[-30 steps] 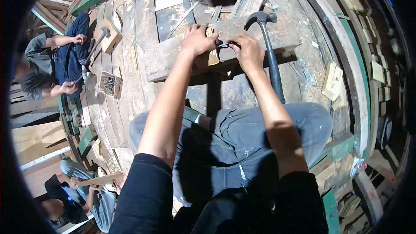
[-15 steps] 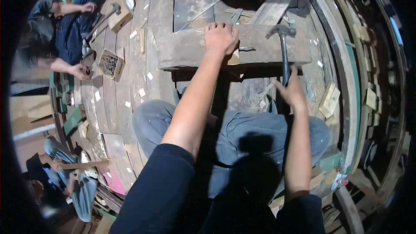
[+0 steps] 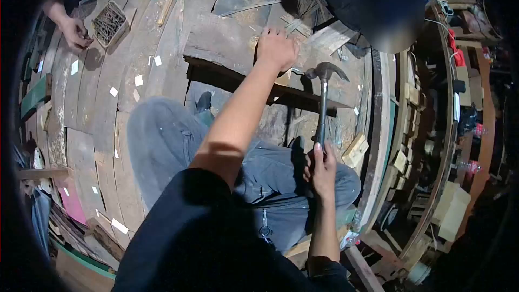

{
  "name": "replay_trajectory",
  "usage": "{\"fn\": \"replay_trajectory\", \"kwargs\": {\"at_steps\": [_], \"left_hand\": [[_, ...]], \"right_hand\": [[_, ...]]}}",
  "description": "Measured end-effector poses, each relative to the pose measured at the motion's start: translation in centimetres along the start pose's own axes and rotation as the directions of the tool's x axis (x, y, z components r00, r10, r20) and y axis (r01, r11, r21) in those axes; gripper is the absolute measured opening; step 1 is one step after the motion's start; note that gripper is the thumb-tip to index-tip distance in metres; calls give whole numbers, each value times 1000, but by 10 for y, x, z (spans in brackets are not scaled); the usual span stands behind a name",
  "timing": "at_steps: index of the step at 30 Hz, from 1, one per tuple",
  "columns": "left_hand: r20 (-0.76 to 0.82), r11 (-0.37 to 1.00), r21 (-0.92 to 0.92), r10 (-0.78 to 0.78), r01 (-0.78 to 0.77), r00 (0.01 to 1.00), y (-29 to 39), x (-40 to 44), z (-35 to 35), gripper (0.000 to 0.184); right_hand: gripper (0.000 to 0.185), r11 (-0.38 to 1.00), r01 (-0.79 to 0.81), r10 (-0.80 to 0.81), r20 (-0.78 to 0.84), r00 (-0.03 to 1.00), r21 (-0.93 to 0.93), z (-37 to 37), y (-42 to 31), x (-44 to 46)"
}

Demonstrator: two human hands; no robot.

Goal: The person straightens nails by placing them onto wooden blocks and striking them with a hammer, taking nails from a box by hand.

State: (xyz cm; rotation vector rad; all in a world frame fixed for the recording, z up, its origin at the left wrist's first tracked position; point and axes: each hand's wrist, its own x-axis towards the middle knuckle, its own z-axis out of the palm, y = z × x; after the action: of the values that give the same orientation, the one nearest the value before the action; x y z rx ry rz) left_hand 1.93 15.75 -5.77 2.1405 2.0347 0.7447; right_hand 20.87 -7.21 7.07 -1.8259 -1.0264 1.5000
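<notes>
My left hand (image 3: 277,50) presses down on top of a thick wooden beam (image 3: 213,40), its fingers bent and close together. A pale sliver of wood shows at the edge of its palm; whatever lies underneath is hidden. My right hand (image 3: 321,170) is closed around the lower end of a claw hammer's handle (image 3: 323,113). The hammer head (image 3: 326,70) is uppermost, beside the beam's right part, with its claw pointing right. Both of my forearms reach forward over my crossed legs in grey trousers (image 3: 162,140).
At upper left, another person's hand (image 3: 75,32) is beside a box of nails (image 3: 128,26). A person in dark clothing (image 3: 373,0) is close at the front. Wood offcuts (image 3: 355,150) and white scraps (image 3: 139,80) lie on the plank floor (image 3: 102,124). Long rails (image 3: 381,130) run along the right.
The view has shifted and turned. My right hand has moved down the handle and closed more firmly, and the hammer head has flipped from claw left to claw right. My left hand stays on the beam.
</notes>
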Motion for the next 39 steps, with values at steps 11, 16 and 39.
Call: {"fn": "replay_trajectory", "kwargs": {"at_steps": [11,16,39], "left_hand": [[43,1000,2,7,-7,999,1,0,-3,43],[16,999,45,24,-25,1000,3,-1,-2,44],[247,638,-762,122,115,961,-46,30,-2,59]], "right_hand": [[33,902,396,-422,-154,894,-171,15,-14,7],[29,959,154,-181,-96,979,-238,10,11,10],[25,832,123,-23,-189,982,541,-7,59,97]]}}
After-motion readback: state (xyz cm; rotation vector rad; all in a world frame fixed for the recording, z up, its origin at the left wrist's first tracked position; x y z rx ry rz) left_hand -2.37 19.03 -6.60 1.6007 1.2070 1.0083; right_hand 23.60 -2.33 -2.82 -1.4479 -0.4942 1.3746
